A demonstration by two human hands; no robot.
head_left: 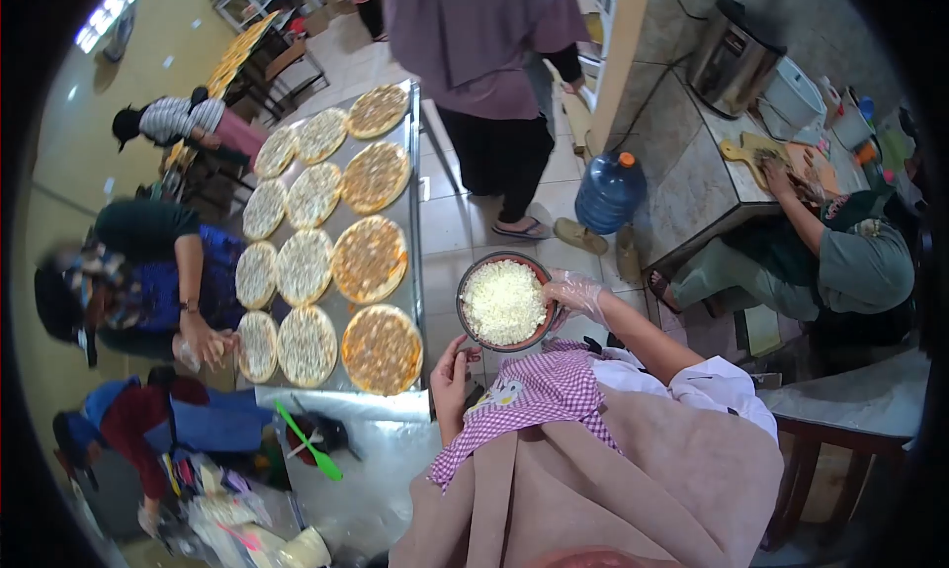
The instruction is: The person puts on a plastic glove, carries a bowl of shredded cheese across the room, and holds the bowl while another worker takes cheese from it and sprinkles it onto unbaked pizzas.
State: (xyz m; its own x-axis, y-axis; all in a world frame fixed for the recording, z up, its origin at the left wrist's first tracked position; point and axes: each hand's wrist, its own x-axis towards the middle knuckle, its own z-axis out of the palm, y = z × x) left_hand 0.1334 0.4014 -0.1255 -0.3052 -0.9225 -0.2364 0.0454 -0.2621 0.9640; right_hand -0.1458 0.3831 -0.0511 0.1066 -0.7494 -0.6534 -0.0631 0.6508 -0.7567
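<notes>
A dark round bowl (461, 316) with a reddish inner rim sits in front of my body, filled with shredded white cheese (502, 301). My left hand (451, 378), bare, has its fingers curled at the bowl's near-left edge. In a clear plastic glove, my right hand (575, 293) grips the right rim, its fingertips beside the cheese. To the left, rows of round pizzas cover a metal table (410, 407). The nearest-row pizza (382, 349) shows brown-orange topping, while a pizza (306, 346) farther over is covered in pale shreds.
A green spatula (314, 444) lies on the table's near end. Across the table, a person (148, 271) leans toward the pizzas. A blue water jug (611, 194) stands on the floor. At right, a seated person (855, 257) works at a cutting board (741, 156); another person (484, 64) stands ahead.
</notes>
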